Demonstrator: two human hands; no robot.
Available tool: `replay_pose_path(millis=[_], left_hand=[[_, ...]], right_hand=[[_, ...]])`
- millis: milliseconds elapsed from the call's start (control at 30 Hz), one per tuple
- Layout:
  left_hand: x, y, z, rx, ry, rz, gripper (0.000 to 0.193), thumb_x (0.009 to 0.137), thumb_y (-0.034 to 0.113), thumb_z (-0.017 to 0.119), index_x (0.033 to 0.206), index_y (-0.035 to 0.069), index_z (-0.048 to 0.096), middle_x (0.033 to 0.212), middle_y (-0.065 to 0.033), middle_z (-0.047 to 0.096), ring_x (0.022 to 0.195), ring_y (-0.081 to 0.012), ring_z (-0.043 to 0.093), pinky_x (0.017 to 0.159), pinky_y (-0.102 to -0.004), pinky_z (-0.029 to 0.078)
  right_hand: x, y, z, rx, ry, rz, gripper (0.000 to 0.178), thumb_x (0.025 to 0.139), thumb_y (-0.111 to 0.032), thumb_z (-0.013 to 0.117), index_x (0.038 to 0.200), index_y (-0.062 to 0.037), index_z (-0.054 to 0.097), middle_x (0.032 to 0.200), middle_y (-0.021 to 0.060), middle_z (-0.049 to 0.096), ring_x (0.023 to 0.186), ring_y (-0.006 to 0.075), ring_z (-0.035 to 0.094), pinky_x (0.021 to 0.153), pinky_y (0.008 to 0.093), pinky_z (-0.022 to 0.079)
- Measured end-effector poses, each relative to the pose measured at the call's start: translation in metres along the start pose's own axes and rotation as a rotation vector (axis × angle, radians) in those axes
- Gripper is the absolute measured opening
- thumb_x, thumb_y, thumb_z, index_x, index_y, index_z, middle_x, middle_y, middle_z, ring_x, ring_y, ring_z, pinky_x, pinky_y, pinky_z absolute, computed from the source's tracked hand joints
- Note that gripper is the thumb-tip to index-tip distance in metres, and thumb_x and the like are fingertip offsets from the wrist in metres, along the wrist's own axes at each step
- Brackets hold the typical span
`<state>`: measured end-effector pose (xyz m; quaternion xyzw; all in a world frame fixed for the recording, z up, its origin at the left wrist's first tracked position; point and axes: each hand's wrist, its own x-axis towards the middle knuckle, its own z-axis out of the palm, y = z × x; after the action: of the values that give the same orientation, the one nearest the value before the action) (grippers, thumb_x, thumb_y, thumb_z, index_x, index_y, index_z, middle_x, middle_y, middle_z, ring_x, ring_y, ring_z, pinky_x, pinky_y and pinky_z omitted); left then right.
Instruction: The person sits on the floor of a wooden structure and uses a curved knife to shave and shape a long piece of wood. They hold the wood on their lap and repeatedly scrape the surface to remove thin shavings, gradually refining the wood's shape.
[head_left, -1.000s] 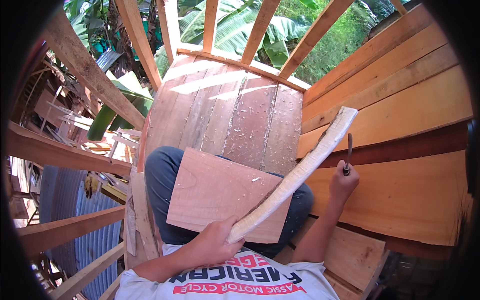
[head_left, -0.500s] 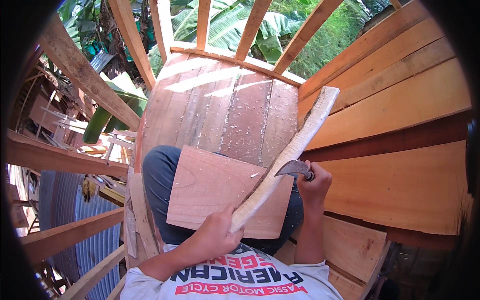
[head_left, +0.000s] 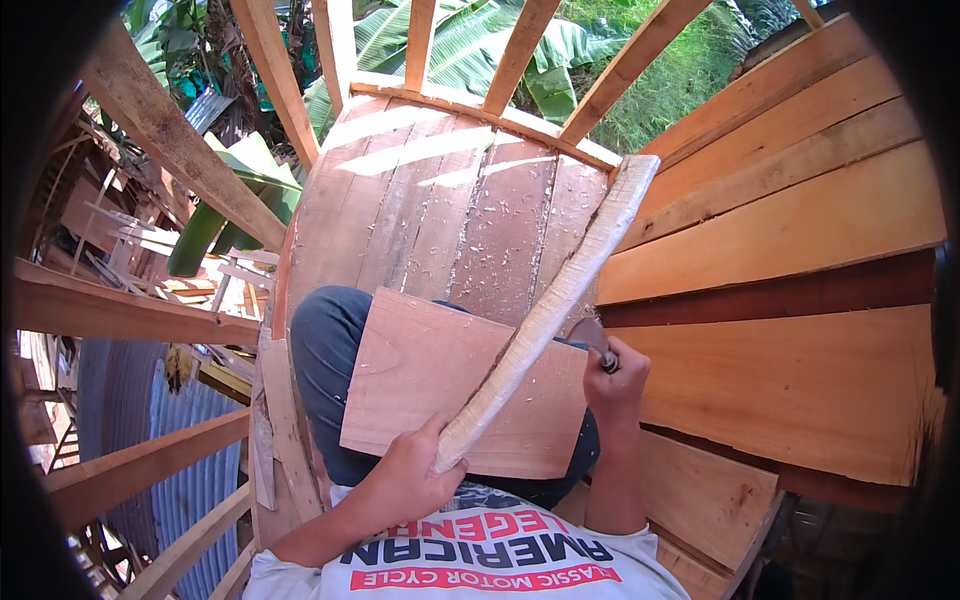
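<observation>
A long, slightly curved strip of pale wood (head_left: 565, 290) with a dark edge slants from my lap up to the far right. My left hand (head_left: 410, 470) is closed around its near end. In my right hand (head_left: 615, 380) is the handle of a curved knife (head_left: 590, 333), with fingers wrapped round it. The blade stands just right of the strip's middle, partly blurred, and I cannot tell whether it touches the wood. Under the strip, a flat square wooden board (head_left: 430, 370) lies across my lap.
Pale shavings are scattered over the plank floor (head_left: 480, 220) ahead. Wide planks form a wall (head_left: 780, 370) on the right. Slanting wooden posts (head_left: 180, 140) stand to the left and ahead. Corrugated metal sheets (head_left: 200, 450) and scrap wood show beyond the left rails.
The strip has shifted slightly left, its near end lower. My right hand has drawn the knife back toward me and off the strip's face to its right side.
</observation>
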<state>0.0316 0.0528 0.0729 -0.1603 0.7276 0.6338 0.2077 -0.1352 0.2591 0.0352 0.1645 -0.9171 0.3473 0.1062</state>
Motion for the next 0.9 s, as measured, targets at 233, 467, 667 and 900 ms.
replay_pose_path(millis=[233,467,667,900], left_hand=[[-0.003,0.014,0.000,0.084,-0.036,0.051,0.035,0.078,0.006,0.060,0.109,-0.007,0.047,0.072,-0.0247,0.059,0.067,-0.0335,0.064,0.063,-0.0372,0.047],[-0.016,-0.002,0.005,0.152,-0.114,0.098,0.032,0.077,0.006,0.060,0.105,-0.005,0.047,0.069,-0.0233,0.059,0.063,-0.0322,0.066,0.061,-0.0373,0.049],[-0.012,0.015,-0.009,0.058,-0.148,-0.138,0.027,0.081,0.004,0.059,0.102,-0.005,0.046,0.066,-0.0181,0.060,0.048,-0.0226,0.063,0.050,-0.0337,0.049],[-0.009,0.001,-0.002,0.218,-0.092,0.046,0.048,0.073,0.009,0.062,0.113,-0.009,0.043,0.072,-0.0305,0.060,0.071,-0.0463,0.063,0.066,-0.0459,0.051]], right_hand=[[0.011,-0.003,-0.013,-0.131,0.030,0.004,0.026,0.080,-0.010,0.061,0.059,-0.0012,0.047,0.052,0.0187,0.045,0.049,0.0384,0.050,0.044,0.0406,0.037],[0.060,0.058,-0.040,-0.131,0.282,0.187,0.037,0.085,-0.013,0.057,0.057,0.0006,0.037,0.048,0.0133,0.032,0.042,0.0217,0.029,0.043,0.0373,0.028],[0.026,0.024,-0.029,-0.077,0.091,0.087,0.034,0.083,-0.011,0.058,0.057,-0.0016,0.039,0.048,0.0148,0.033,0.042,0.0256,0.031,0.043,0.0366,0.030],[0.015,0.000,-0.019,-0.134,0.045,-0.019,0.030,0.082,-0.012,0.059,0.058,-0.0020,0.044,0.050,0.0169,0.041,0.044,0.0356,0.042,0.044,0.0400,0.034]])
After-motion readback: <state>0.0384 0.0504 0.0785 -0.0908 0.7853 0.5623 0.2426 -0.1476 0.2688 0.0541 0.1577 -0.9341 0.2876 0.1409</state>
